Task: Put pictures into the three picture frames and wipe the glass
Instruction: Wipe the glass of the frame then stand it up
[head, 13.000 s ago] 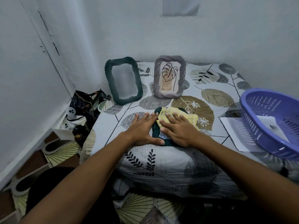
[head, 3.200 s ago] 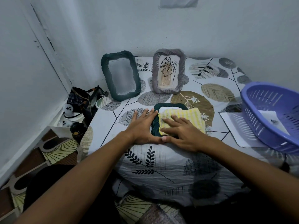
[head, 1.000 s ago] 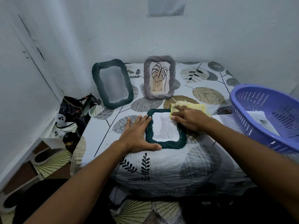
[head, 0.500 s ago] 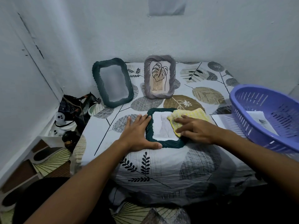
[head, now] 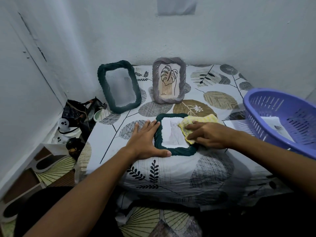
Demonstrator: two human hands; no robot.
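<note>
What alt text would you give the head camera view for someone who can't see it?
A right hand presses a yellow cloth onto the glass of a dark green frame lying flat on a leaf-print tablecloth, while the left hand braces it. Two more frames stand behind; a purple basket sits right.

The light is dim, cool and bluish, spread evenly with no visible lamp and only soft shadows under the forearms and below the edge of the leaf-patterned bedsheet [head: 171, 170]. The glass of the dark green twisted-rim picture frame [head: 119, 86] standing at the back shows a pale, hazy reflection. Wide-angle distortion bows the walls, the corners darken, and fine detail looks slightly soft.
</note>
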